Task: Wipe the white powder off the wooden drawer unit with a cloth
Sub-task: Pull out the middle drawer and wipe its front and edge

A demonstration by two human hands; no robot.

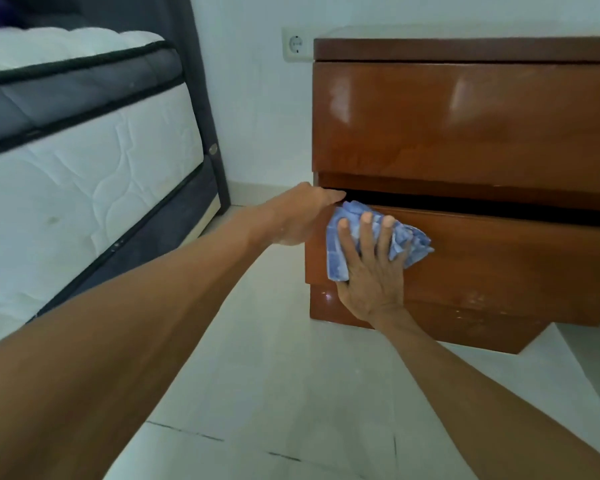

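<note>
A glossy brown wooden drawer unit stands on the floor against the white wall. Its lower drawer is pulled out a little, leaving a dark gap above it. My right hand presses a blue-and-white cloth flat against the left part of that drawer front, fingers straight and spread. My left hand grips the drawer's top left corner, fingertips curled over the edge into the gap. Faint white powder specks show on the base panel below the drawer, and pale smears on the upper drawer front.
A bed with a white quilted mattress and dark grey frame fills the left side. A wall socket sits left of the unit's top. Pale floor tiles stretch between the bed and the unit.
</note>
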